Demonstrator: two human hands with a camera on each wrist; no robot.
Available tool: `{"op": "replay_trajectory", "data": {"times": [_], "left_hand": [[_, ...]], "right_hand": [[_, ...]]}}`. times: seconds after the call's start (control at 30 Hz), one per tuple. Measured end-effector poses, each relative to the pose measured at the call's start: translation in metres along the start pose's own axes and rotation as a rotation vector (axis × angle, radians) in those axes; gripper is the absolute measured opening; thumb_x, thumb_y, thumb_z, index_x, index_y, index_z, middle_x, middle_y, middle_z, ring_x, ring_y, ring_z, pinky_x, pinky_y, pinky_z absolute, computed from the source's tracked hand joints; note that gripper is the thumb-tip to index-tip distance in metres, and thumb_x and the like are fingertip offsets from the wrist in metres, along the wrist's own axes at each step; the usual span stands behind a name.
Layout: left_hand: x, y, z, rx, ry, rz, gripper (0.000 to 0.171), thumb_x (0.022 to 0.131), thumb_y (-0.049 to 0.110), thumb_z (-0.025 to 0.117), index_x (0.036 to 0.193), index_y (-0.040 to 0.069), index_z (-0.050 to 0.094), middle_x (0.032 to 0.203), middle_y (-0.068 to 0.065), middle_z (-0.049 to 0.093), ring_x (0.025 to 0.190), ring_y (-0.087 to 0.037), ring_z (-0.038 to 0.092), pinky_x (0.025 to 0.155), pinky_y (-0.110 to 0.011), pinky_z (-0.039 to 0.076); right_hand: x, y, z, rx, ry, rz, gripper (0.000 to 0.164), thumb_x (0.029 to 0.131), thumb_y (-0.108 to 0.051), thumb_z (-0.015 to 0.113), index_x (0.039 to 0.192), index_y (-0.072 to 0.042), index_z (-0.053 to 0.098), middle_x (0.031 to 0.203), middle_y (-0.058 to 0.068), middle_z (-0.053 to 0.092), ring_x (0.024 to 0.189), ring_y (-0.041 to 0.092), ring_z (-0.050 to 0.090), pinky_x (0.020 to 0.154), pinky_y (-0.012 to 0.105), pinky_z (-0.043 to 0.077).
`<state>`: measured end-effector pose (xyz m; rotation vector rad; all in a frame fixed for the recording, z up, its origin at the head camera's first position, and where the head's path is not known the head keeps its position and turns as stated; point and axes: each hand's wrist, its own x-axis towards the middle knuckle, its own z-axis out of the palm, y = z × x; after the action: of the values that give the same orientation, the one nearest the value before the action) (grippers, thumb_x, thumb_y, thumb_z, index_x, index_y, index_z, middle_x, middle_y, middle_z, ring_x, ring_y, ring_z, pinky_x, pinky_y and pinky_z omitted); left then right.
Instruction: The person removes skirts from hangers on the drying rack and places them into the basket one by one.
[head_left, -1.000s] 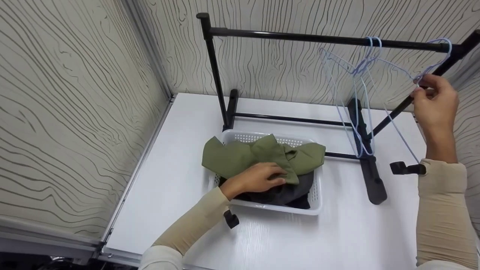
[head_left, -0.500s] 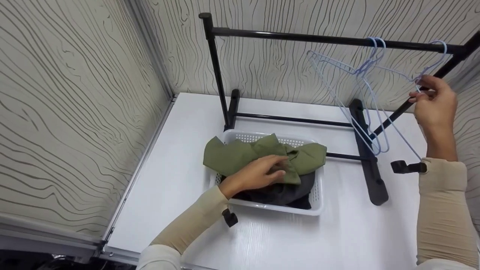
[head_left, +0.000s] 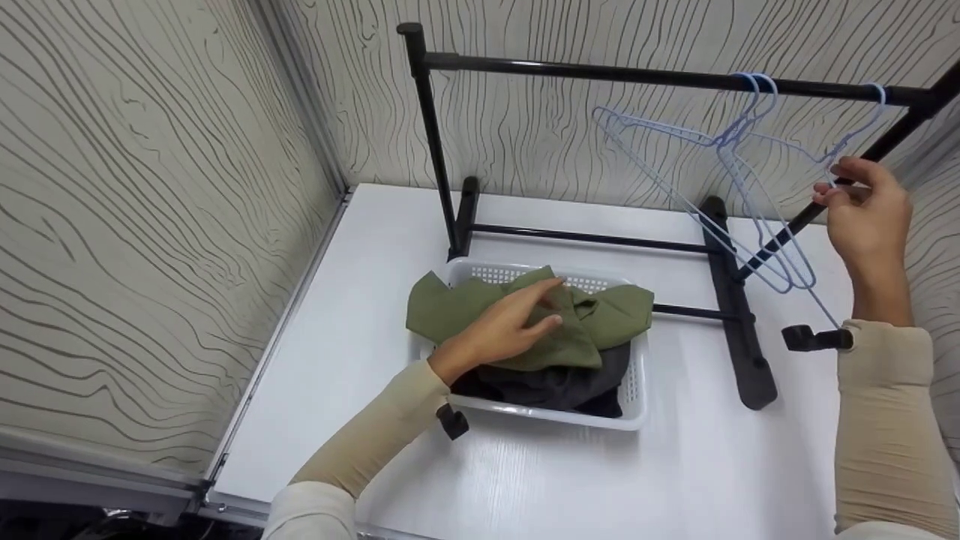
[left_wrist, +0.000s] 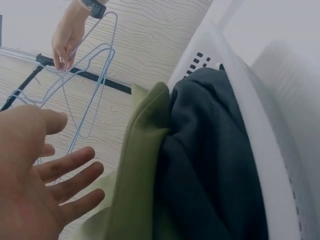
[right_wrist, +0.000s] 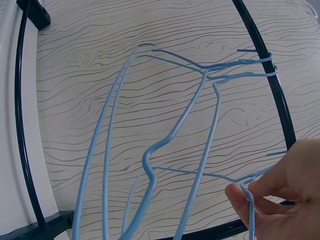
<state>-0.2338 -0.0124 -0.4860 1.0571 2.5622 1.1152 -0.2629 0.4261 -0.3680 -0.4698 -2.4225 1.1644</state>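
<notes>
In the head view my left hand (head_left: pixel 499 326), fingers extended, is over a green garment (head_left: pixel 619 311) that lies on top of a white basket (head_left: pixel 525 412). Dark clothing (head_left: pixel 592 379) fills the basket underneath. The left wrist view shows that palm (left_wrist: pixel 22 185) with fingers spread and nothing in them. At the rack's right end, my right hand (head_left: pixel 874 214) pinches a light blue hanger (right_wrist: pixel 251 210) just below its hook, which is over the rail. Two more blue hangers (head_left: pixel 667 132) hang from the rail to its left, their frames overlapping.
A black garment rack stands on the white table (head_left: pixel 322 322), its top rail (head_left: pixel 585 71) running across the back. The rack's right foot (head_left: pixel 739 337) lies right of the basket. Patterned panels (head_left: pixel 165 187) enclose the left side and back.
My left hand has lifted off the garment's front and shifted up and left, its fingers straightening. The two free hangers have swung round to face forward more. My right hand has lowered slightly, still pinching its hanger.
</notes>
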Motion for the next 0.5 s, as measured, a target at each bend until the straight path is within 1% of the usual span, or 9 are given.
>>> {"op": "replay_trajectory", "data": {"times": [0.07, 0.1, 0.2, 0.27, 0.3, 0.33, 0.4, 0.5], "left_hand": [[0.002, 0.0, -0.005, 0.01, 0.013, 0.003, 0.064, 0.111, 0.032, 0.059, 0.167, 0.012, 0.034, 0.153, -0.011, 0.059, 0.135, -0.021, 0.063, 0.116, -0.041, 0.05], [0.003, 0.0, -0.008, 0.012, 0.021, 0.005, 0.064, 0.111, 0.031, 0.059, 0.167, 0.012, 0.034, 0.151, -0.011, 0.061, 0.135, -0.021, 0.063, 0.116, -0.041, 0.05], [0.006, 0.0, -0.017, 0.012, 0.045, 0.019, 0.063, 0.111, 0.029, 0.059, 0.166, 0.011, 0.034, 0.145, -0.011, 0.063, 0.134, -0.023, 0.063, 0.115, -0.042, 0.05], [0.007, 0.0, -0.023, 0.01, 0.058, 0.027, 0.063, 0.112, 0.028, 0.059, 0.166, 0.01, 0.035, 0.139, -0.011, 0.066, 0.134, -0.023, 0.063, 0.115, -0.043, 0.05], [0.008, 0.0, -0.025, 0.009, 0.062, 0.028, 0.062, 0.112, 0.028, 0.058, 0.166, 0.01, 0.035, 0.137, -0.011, 0.067, 0.134, -0.023, 0.063, 0.114, -0.043, 0.05], [0.009, -0.001, -0.028, 0.008, 0.066, 0.028, 0.062, 0.112, 0.028, 0.058, 0.166, 0.01, 0.034, 0.137, -0.01, 0.067, 0.134, -0.023, 0.062, 0.114, -0.043, 0.05], [0.011, -0.001, -0.033, 0.017, 0.073, 0.024, 0.062, 0.112, 0.029, 0.057, 0.166, 0.01, 0.034, 0.137, -0.009, 0.067, 0.134, -0.023, 0.062, 0.113, -0.043, 0.05], [0.014, 0.0, -0.039, 0.034, 0.083, 0.022, 0.061, 0.113, 0.03, 0.057, 0.166, 0.011, 0.034, 0.137, -0.008, 0.067, 0.134, -0.022, 0.061, 0.113, -0.043, 0.05]], "right_hand": [[-0.001, 0.002, 0.0, 0.0, -0.008, -0.01, 0.049, 0.111, -0.008, 0.042, 0.16, -0.006, 0.045, 0.128, -0.024, 0.051, 0.099, -0.017, 0.055, 0.092, 0.004, 0.047], [-0.001, 0.003, -0.001, -0.003, -0.018, -0.009, 0.049, 0.111, -0.01, 0.043, 0.16, -0.006, 0.045, 0.128, -0.025, 0.05, 0.102, -0.015, 0.055, 0.093, 0.005, 0.048], [-0.002, 0.005, -0.001, -0.009, -0.024, -0.005, 0.049, 0.111, -0.016, 0.047, 0.159, -0.007, 0.046, 0.13, -0.026, 0.051, 0.114, -0.008, 0.059, 0.099, 0.009, 0.048], [-0.003, 0.007, -0.001, -0.016, -0.018, -0.005, 0.048, 0.111, -0.018, 0.048, 0.158, -0.009, 0.048, 0.13, -0.026, 0.052, 0.121, -0.003, 0.059, 0.104, 0.013, 0.049], [-0.003, 0.007, 0.0, -0.021, -0.014, -0.006, 0.048, 0.111, -0.019, 0.049, 0.157, -0.01, 0.049, 0.133, -0.025, 0.053, 0.124, -0.002, 0.059, 0.107, 0.016, 0.049], [-0.004, 0.007, 0.0, -0.018, -0.004, -0.014, 0.047, 0.11, -0.018, 0.05, 0.156, -0.01, 0.051, 0.131, -0.026, 0.053, 0.126, 0.0, 0.059, 0.109, 0.017, 0.049], [-0.005, 0.007, 0.001, -0.02, 0.018, -0.035, 0.046, 0.11, -0.018, 0.05, 0.155, -0.01, 0.053, 0.129, -0.027, 0.052, 0.125, 0.0, 0.059, 0.11, 0.019, 0.048], [-0.011, 0.005, 0.005, -0.013, 0.091, -0.091, 0.042, 0.108, -0.013, 0.051, 0.149, -0.006, 0.059, 0.12, -0.029, 0.048, 0.118, -0.006, 0.056, 0.108, 0.018, 0.048]]}}
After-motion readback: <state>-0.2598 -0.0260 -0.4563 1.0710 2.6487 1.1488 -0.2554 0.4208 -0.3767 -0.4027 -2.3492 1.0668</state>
